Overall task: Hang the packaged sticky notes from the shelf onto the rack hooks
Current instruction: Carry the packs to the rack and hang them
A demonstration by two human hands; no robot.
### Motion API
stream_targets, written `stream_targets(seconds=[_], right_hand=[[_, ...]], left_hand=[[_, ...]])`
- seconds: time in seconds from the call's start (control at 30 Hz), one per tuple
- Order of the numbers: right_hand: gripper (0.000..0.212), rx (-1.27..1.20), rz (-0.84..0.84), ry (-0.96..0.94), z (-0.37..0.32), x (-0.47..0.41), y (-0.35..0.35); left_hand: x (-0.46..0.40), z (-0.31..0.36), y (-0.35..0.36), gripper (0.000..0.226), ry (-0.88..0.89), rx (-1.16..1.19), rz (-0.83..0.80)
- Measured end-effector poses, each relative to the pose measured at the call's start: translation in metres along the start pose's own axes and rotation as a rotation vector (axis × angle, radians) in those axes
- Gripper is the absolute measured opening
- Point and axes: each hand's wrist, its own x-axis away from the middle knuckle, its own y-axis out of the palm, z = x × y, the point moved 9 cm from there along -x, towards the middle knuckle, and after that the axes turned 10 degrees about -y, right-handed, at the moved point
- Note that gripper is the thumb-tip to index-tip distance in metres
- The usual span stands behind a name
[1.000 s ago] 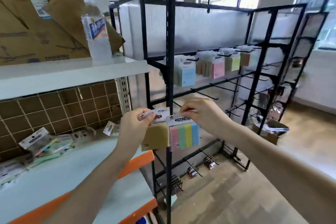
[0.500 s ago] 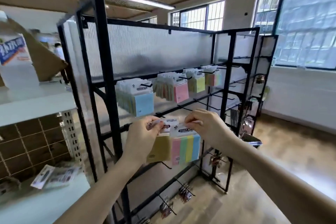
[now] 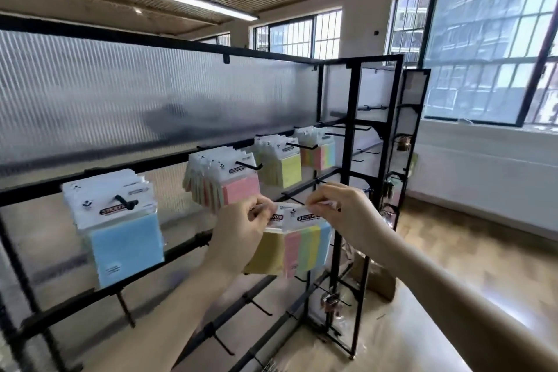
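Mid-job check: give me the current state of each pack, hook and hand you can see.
Left hand: pinching the yellow pack's header.
Right hand: pinching the striped pack's header.
Yellow pack: held in the air, not hung.
Striped pack: held in the air, overlapping the yellow one, not hung.
Blue packs: hung on a hook.
Pink packs: hung.
Yellow packs on the rack: hung.
Striped packs on the rack: hung.
Lower hooks: bare.

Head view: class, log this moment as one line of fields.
left hand: pinches yellow pack | right hand: pinches striped pack | rack: four hooks loaded | stage: packs held, not yet hung
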Motion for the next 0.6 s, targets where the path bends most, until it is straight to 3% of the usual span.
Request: stream_targets(seconds=[0.27,0.47,0.6], right_hand=[[0.008,-0.094,0.000,-0.036,0.100,-0.031,-0.035],[0.014,-0.204,-0.085,-0.033,0.171,-0.061,-0.052],[0.019,-0.262,-0.188,-0.099,0.184,-0.082,-0.047]], left_hand=[[-0.062,0.013,0.082,0.007,0.001,0.038,0.034],[-0.104,0.027,0.121,0.004,-0.041,0.105,0.176],[-0.118,0.040,0.131,0.002,-0.053,0.059,0.265]])
